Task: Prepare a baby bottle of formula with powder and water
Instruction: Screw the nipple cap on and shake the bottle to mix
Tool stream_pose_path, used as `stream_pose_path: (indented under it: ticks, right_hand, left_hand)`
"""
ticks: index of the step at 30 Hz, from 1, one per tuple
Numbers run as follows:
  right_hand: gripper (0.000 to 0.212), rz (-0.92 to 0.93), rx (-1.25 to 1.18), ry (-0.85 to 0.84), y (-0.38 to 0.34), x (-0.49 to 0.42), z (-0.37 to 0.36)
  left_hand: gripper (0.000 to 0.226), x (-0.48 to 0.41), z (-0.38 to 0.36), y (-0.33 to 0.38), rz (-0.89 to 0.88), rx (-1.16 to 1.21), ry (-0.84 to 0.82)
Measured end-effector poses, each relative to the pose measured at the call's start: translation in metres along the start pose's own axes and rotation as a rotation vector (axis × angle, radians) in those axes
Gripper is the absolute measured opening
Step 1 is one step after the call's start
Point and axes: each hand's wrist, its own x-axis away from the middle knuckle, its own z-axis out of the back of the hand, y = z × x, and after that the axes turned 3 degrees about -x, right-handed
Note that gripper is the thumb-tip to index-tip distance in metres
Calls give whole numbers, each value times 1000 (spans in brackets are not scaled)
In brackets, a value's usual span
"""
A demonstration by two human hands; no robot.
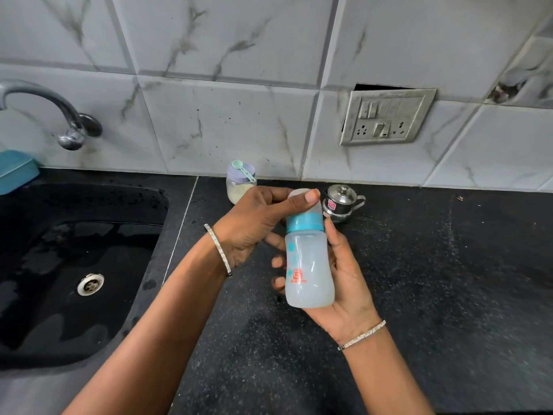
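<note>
Counter [449, 295], black speckled stone, takes up the right and centre; wide bare stretch to the right of the hands and toward the near edge. Tiled wall [239, 115] closes off the back. Sink [59, 310], black, wet, is set in the counter's left side, w/ a steel drain [90, 284]; its rim runs near the left forearm. Tap [45, 103] curves out of the wall above the sink, spout cut off at the left edge. Socket plate [386, 116] on the wall at right, w/ a dark gap above it. Blue box [15, 170] at the far left, mostly out of frame.

Bottle [308, 265] is held in the air over the counter centre, roughly upright, tilted a bit, teal collar [304, 225] on. Walls are frosted; can't tell what's inside, if anything. Right hand [350, 280] wraps the body from behind, fingertips showing on the bottle's left side. Left hand [254, 223] grips the clear cap [299, 193] on top, thumb across it.

Jar [236, 190] against the back wall, partly behind the left hand: lilac lid on, pale powder in its lower part. Green scoop [244, 170] lies on the lid. Steel pot [342, 205], lidded, just right of the cap, part hidden by the bottle; contents not visible. Thin bracelet on each wrist.
</note>
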Motion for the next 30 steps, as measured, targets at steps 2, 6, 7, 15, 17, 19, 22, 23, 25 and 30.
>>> stream_pose_path:
  ticks: [2, 6, 7, 15, 17, 19, 22, 23, 25, 30]
  right_hand:
    - [54, -6, -5, -16, 0, 3, 2]
    - [58, -15, -2, -48, 1, 9, 7]
    - [65, -18, -7, -61, 2, 10, 8]
    - [74, -7, 36, -87, -1, 25, 5]
    - [73, 5, 50, -77, -4, 28, 4]
    - [68, 28, 78, -64, -7, 29, 1]
    - [43, 129, 224, 11, -8, 28, -7]
    - [34, 179, 297, 53, -10, 26, -9]
    - [28, 279, 448, 134, -11, 23, -13]
    - [60, 534, 895, 343, -13, 14, -13]
  left_hand:
    - [47, 2, -2, 3, -7, 3, 67]
    - [39, 3, -5, 9, -72, 14, 222]
    - [42, 3, -7, 11, -79, 25, 253]
    - [37, 0, -15, 17, -79, 39, 373]
    - [37, -3, -17, 19, -82, 33, 404]
    - [39, -7, -18, 22, -78, -2, 437]
    - [43, -11, -15, 24, -74, -34, 446]
    - [44, -13, -12, 24, -69, -30, 430]
    - [45, -14, -7, 25, -55, -42, 393]
    - [42, -17, 7, 28, -52, -2, 335]
